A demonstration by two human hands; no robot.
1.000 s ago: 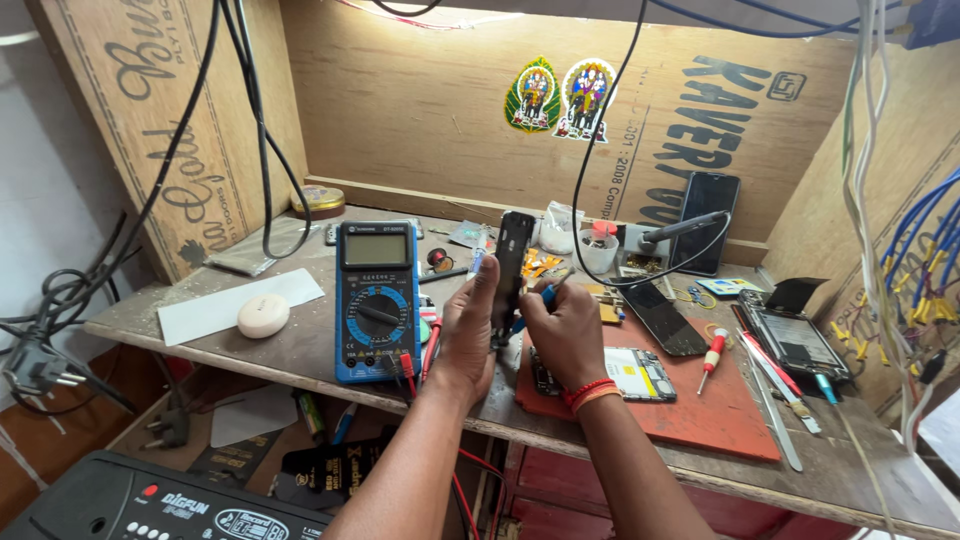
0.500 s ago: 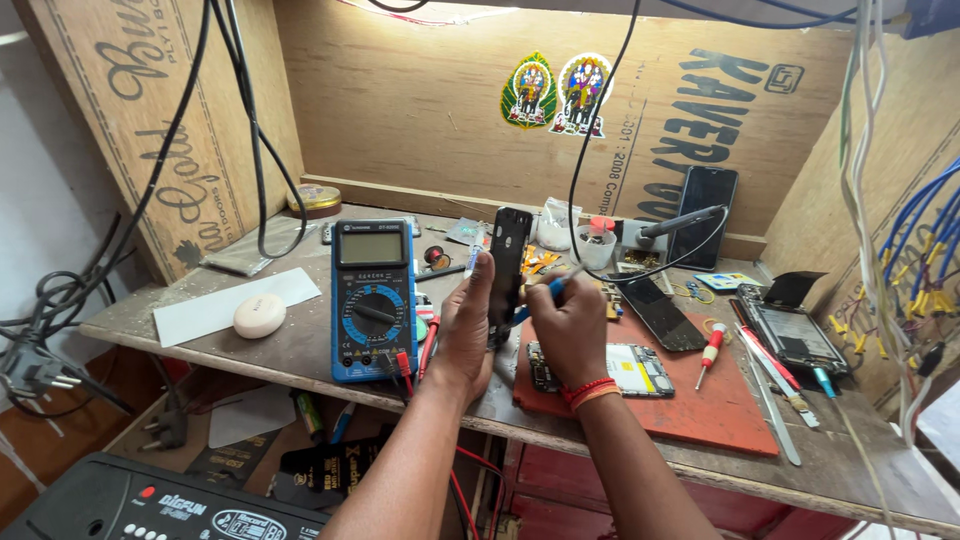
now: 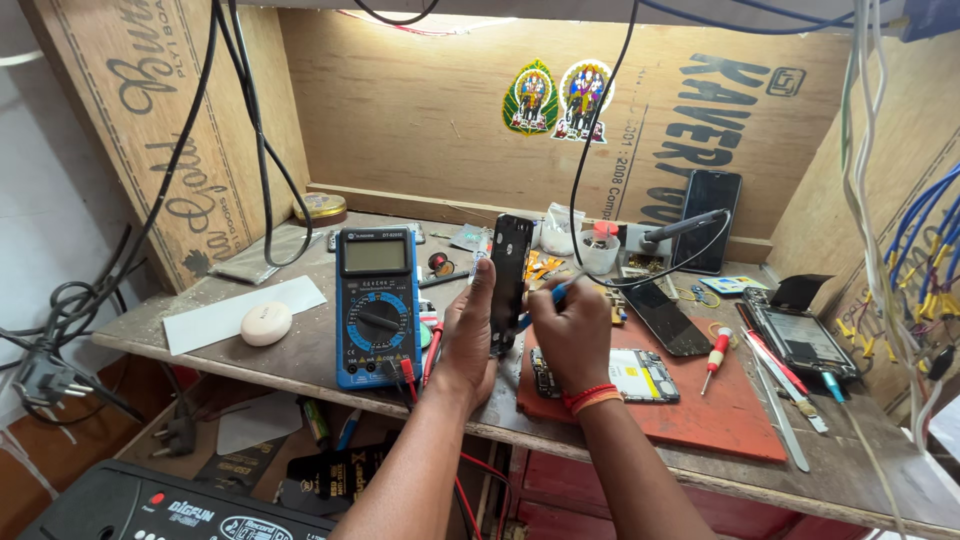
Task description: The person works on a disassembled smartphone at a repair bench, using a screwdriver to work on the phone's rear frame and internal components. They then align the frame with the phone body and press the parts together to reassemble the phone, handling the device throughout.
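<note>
The left hand point(image 3: 468, 335) stands a black phone frame point(image 3: 510, 280) upright above the table point(image 3: 300, 360), fingers closed around its lower part with the thumb side pressed against its left edge, so the frame's long axis runs nearly straight up and down and its narrow edge faces the camera. The right hand point(image 3: 572, 335) sits just to the right of the frame, curled shut on a blue-handled tool point(image 3: 548, 300) that lies slantwise, its working end aimed left and down toward the lower half of the frame; whether the tip touches the frame cannot be told, since the left hand and the frame's edge hide that spot. The frame therefore lies immediately left of the right hand, and the left hand is the one bearing it. Under the right wrist, on a red mat point(image 3: 720, 420), lies an opened phone body point(image 3: 610, 375) with a pale battery showing. Left of the left hand a blue multimeter point(image 3: 376, 305) lies flat, its red probe leads point(image 3: 425, 360) trailing beside the palm. Farther right a red-handled screwdriver point(image 3: 716, 352) rests on the mat, well apart from both hands
</note>
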